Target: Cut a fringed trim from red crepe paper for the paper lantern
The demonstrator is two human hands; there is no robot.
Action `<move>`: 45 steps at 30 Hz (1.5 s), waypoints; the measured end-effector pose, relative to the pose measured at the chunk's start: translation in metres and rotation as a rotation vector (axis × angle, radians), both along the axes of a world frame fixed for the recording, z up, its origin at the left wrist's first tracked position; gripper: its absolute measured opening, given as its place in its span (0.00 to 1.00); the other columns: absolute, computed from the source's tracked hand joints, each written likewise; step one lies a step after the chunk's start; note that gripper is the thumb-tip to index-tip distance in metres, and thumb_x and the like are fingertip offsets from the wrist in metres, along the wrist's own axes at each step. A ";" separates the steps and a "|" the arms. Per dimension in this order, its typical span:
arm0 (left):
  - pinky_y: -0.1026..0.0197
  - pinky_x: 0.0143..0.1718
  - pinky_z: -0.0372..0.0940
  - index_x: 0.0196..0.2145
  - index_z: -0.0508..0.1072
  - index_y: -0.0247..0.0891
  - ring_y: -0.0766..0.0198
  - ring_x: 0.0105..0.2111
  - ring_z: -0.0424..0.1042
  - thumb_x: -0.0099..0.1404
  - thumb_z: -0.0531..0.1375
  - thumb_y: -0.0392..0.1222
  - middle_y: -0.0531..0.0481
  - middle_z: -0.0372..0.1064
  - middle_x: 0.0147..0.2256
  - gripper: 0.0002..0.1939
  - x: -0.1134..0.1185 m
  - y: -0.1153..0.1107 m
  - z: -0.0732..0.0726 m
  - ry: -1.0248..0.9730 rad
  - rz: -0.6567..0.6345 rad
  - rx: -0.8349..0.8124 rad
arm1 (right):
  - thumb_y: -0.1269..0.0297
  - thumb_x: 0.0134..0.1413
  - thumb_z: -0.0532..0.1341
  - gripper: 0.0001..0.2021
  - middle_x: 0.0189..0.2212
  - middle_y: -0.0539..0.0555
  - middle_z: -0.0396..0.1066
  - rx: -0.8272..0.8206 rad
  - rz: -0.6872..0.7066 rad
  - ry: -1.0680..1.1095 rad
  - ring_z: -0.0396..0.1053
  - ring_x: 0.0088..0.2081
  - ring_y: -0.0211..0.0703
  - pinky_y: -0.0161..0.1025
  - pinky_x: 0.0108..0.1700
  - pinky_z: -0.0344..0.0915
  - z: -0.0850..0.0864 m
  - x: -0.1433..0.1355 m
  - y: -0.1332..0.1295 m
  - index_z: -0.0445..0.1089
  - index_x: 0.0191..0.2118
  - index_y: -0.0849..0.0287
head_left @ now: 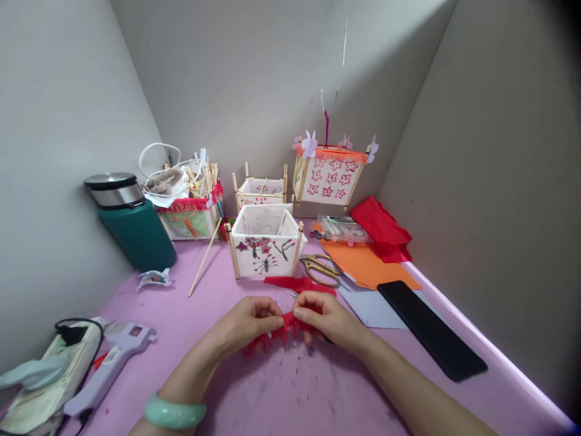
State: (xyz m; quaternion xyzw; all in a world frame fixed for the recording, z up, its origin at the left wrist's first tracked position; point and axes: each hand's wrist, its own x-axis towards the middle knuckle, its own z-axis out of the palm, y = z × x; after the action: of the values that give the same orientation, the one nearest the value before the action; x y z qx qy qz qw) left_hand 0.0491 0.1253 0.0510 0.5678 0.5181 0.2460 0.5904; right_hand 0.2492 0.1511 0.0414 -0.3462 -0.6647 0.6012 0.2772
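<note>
Both hands meet at the middle of the table, pinching a fringed red strip (290,321) between them. My left hand (254,321), with a green bangle on its wrist, has thumb and fingers closed on the strip's left part. Close beside it, my right hand (324,318) pinches the same strip; metal tips of a tool show near its fingers, mostly hidden. Flat red pieces (290,283) lie just beyond the hands. Behind those stands a white box lantern (263,260) with drawn flowers and wooden corner sticks. Gold-handled scissors (320,269) rest to its right.
A glue gun (111,363) and power strip (59,387) are at left, near a green bottle (136,230). A stick (204,260) lies beside the lantern. On the right are a black phone (431,330), orange paper (372,266) and red cloth (384,230). Another lantern (331,175) hangs behind.
</note>
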 end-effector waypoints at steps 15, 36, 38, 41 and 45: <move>0.67 0.22 0.54 0.33 0.72 0.33 0.70 0.22 0.62 0.54 0.62 0.51 0.50 0.70 0.26 0.17 0.007 -0.002 0.005 0.009 -0.022 0.143 | 0.60 0.52 0.60 0.10 0.19 0.46 0.63 0.059 -0.025 -0.036 0.59 0.22 0.34 0.31 0.26 0.54 0.001 -0.003 -0.001 0.68 0.27 0.61; 0.68 0.13 0.49 0.28 0.66 0.37 0.72 0.13 0.56 0.54 0.59 0.59 0.60 0.59 0.16 0.20 0.004 -0.001 0.001 -0.038 -0.006 -0.060 | 0.69 0.49 0.62 0.09 0.35 0.49 0.71 0.200 -0.013 -0.061 0.67 0.37 0.39 0.34 0.38 0.61 0.005 -0.001 -0.006 0.70 0.39 0.58; 0.68 0.12 0.49 0.27 0.67 0.36 0.73 0.12 0.55 0.53 0.60 0.60 0.60 0.58 0.14 0.21 0.004 -0.002 0.002 -0.018 -0.012 -0.058 | 0.70 0.48 0.61 0.05 0.29 0.47 0.69 0.168 -0.013 -0.081 0.64 0.31 0.37 0.32 0.32 0.59 0.003 -0.002 -0.006 0.70 0.34 0.59; 0.69 0.13 0.50 0.27 0.68 0.36 0.74 0.12 0.54 0.50 0.62 0.60 0.61 0.57 0.14 0.22 0.004 -0.003 0.003 0.003 -0.016 -0.046 | 0.68 0.48 0.61 0.03 0.22 0.46 0.64 0.129 -0.045 -0.096 0.60 0.26 0.34 0.31 0.28 0.55 0.002 -0.002 -0.002 0.68 0.28 0.61; 0.68 0.14 0.52 0.26 0.66 0.36 0.73 0.13 0.56 0.51 0.60 0.62 0.59 0.59 0.15 0.24 0.006 -0.003 0.002 0.006 0.009 -0.063 | 0.64 0.50 0.61 0.06 0.21 0.45 0.62 0.098 -0.091 -0.069 0.58 0.25 0.33 0.31 0.27 0.54 0.004 -0.001 0.000 0.65 0.27 0.60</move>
State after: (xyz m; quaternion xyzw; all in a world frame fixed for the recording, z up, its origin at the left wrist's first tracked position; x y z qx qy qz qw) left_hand 0.0551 0.1221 0.0535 0.5474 0.5297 0.2305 0.6055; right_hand 0.2477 0.1509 0.0458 -0.3825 -0.6860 0.5424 0.2980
